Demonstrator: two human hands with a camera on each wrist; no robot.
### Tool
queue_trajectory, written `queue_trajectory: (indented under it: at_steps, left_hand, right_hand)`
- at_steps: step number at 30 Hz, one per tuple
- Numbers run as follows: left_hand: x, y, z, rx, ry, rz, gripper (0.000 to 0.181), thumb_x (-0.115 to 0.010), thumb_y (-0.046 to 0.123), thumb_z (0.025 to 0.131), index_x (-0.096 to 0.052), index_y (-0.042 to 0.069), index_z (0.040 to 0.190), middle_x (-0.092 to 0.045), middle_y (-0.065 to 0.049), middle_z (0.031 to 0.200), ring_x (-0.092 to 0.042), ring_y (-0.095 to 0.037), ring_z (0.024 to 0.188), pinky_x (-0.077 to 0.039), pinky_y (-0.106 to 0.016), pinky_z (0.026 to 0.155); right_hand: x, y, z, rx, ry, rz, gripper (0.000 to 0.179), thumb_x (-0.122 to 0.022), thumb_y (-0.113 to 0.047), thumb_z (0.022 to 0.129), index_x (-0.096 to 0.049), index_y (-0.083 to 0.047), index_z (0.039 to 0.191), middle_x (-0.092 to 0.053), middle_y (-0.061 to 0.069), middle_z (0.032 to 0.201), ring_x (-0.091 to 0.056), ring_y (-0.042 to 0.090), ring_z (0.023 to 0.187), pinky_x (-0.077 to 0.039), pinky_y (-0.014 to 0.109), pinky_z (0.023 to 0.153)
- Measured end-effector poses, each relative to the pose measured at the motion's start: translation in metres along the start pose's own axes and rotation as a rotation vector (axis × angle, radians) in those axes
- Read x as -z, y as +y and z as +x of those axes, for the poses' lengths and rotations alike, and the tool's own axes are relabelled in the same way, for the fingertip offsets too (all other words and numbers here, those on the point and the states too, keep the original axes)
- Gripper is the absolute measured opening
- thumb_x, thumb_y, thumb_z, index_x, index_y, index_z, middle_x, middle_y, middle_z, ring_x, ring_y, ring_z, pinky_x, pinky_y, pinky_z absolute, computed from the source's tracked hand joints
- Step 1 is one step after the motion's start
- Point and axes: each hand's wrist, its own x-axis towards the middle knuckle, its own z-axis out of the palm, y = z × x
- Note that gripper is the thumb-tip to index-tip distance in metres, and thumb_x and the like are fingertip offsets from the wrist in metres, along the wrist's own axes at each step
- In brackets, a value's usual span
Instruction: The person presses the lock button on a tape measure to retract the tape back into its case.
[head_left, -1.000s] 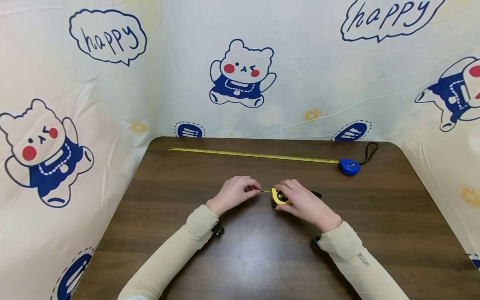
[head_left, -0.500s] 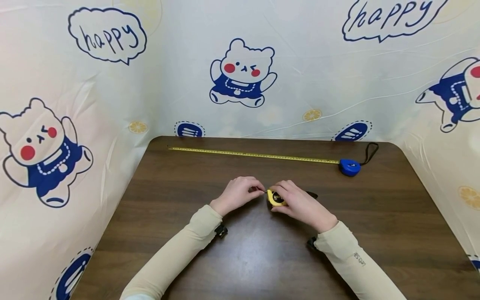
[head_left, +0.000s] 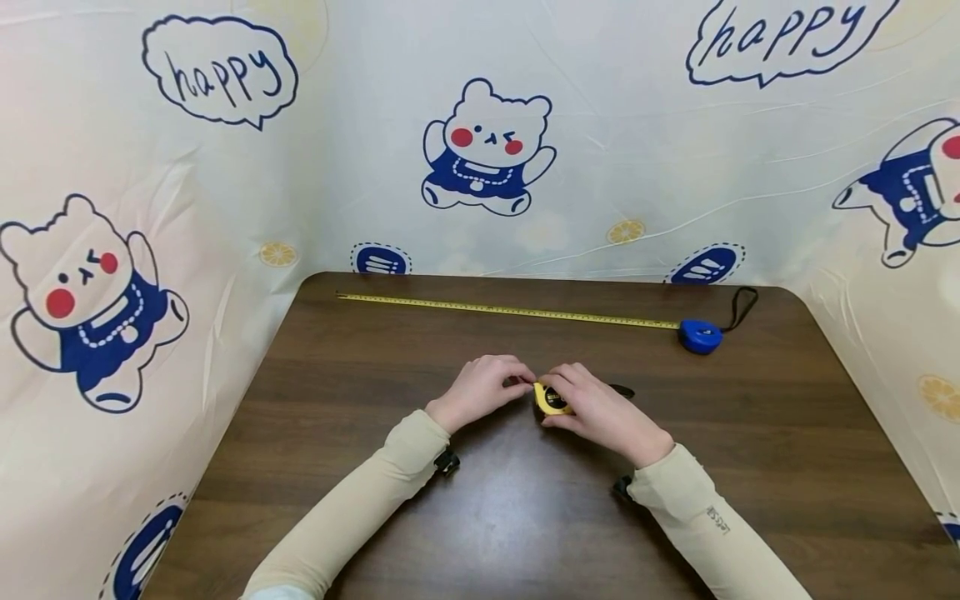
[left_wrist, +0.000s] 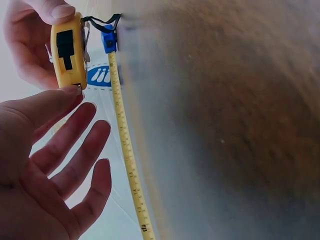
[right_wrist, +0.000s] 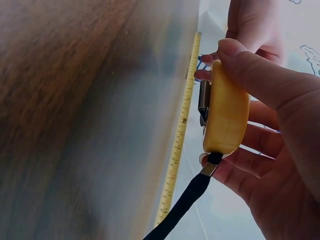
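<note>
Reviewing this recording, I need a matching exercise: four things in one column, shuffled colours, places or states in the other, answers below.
1. Yellow tape measure
2. Blue tape measure
3. Left hand
4. Tabletop

A. Brown, with wood grain
B. Has its thumb at one end of a yellow case
C. Lying down, its long blade pulled out
D. Gripped by the right hand

Pairs: 1-D, 2-C, 3-B, 4-A

Yellow tape measure (right_wrist: 230, 110) in right grip (head_left: 603, 412): smooth plastic look, soft sheen; shiny metallic clip (right_wrist: 203, 97); matt, fabric-like strap (right_wrist: 182, 205). Beyond grip: blue tape measure (head_left: 701, 337), plastic look. Beneath grip: wood-grained counter (head_left: 495, 525), glossy. Farther beyond: smooth, creased sheeting (head_left: 600, 150). Behind grip: matt cloth sleeve (head_left: 720, 533).
</note>
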Motion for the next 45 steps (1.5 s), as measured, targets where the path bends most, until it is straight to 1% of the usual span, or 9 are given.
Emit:
queue_trajectory:
  at_steps: [9,12,16,20,27,31,39,45]
  left_hand:
    - [-0.002,-0.006,-0.005,0.009,-0.006,0.007,0.014,-0.072,0.026,0.101,-0.08,0.019,0.11,-0.075,0.005,0.106,-0.071,-0.013,0.093,-0.057,-0.034,0.078]
    - [0.0,-0.008,-0.007,0.023,-0.013,-0.001,0.015,-0.072,0.027,0.101,-0.08,0.018,0.11,-0.075,0.005,0.105,-0.071,-0.014,0.094,-0.057,-0.036,0.079]
    - [0.003,-0.012,-0.013,0.055,-0.027,0.009,0.017,-0.073,0.028,0.1,-0.08,0.018,0.111,-0.075,0.005,0.105,-0.071,-0.012,0.095,-0.057,-0.037,0.082]
    - [0.006,-0.017,-0.02,0.086,-0.028,0.022,0.018,-0.073,0.028,0.1,-0.08,0.017,0.113,-0.075,0.006,0.105,-0.07,-0.01,0.094,-0.057,-0.037,0.082]
    - [0.015,-0.029,-0.035,0.111,-0.006,0.054,0.017,-0.072,0.028,0.1,-0.079,0.018,0.113,-0.074,0.007,0.104,-0.069,-0.011,0.092,-0.057,-0.037,0.08]
    - [0.023,-0.039,-0.042,0.148,0.0,0.063,0.018,-0.073,0.028,0.1,-0.079,0.019,0.113,-0.074,0.007,0.104,-0.069,-0.011,0.092,-0.057,-0.038,0.081]
    - [0.04,-0.058,-0.055,0.196,0.062,0.062,0.014,-0.074,0.025,0.099,-0.08,0.017,0.11,-0.074,0.006,0.101,-0.069,-0.012,0.09,-0.058,-0.041,0.082]
    - [0.042,-0.066,-0.062,0.222,0.053,0.06,0.016,-0.074,0.026,0.099,-0.079,0.017,0.111,-0.074,0.006,0.101,-0.069,-0.013,0.09,-0.058,-0.041,0.082]
  right_hand:
    - [0.0,-0.001,-0.003,-0.032,-0.029,0.019,0.054,-0.087,-0.027,0.087,-0.066,-0.003,0.13,-0.064,0.006,0.121,-0.058,0.02,0.109,-0.055,0.037,0.092]
    - [0.002,0.001,-0.007,-0.06,-0.037,0.015,0.054,-0.086,-0.027,0.088,-0.065,-0.004,0.132,-0.064,0.005,0.122,-0.058,0.02,0.111,-0.054,0.037,0.093]
    - [0.006,0.005,-0.013,-0.091,-0.042,0.006,0.055,-0.085,-0.029,0.089,-0.065,-0.004,0.133,-0.064,0.005,0.124,-0.058,0.02,0.113,-0.054,0.037,0.095]
    - [0.008,0.01,-0.02,-0.112,-0.043,0.0,0.058,-0.085,-0.03,0.089,-0.064,-0.004,0.135,-0.064,0.007,0.125,-0.058,0.021,0.113,-0.054,0.038,0.094]
    - [0.015,0.022,-0.035,-0.139,-0.024,-0.011,0.058,-0.086,-0.029,0.087,-0.064,-0.002,0.134,-0.064,0.009,0.125,-0.059,0.025,0.115,-0.054,0.041,0.095]
    - [0.017,0.03,-0.043,-0.147,-0.02,-0.021,0.058,-0.087,-0.028,0.086,-0.065,-0.001,0.133,-0.064,0.01,0.123,-0.059,0.026,0.114,-0.054,0.043,0.095]
    - [0.017,0.046,-0.061,-0.17,-0.01,-0.054,0.057,-0.088,-0.022,0.085,-0.065,0.003,0.13,-0.065,0.014,0.12,-0.06,0.031,0.111,-0.054,0.047,0.093]
    - [0.018,0.053,-0.072,-0.197,-0.021,-0.065,0.055,-0.088,-0.02,0.085,-0.065,0.004,0.128,-0.065,0.015,0.119,-0.061,0.032,0.108,-0.054,0.049,0.092]
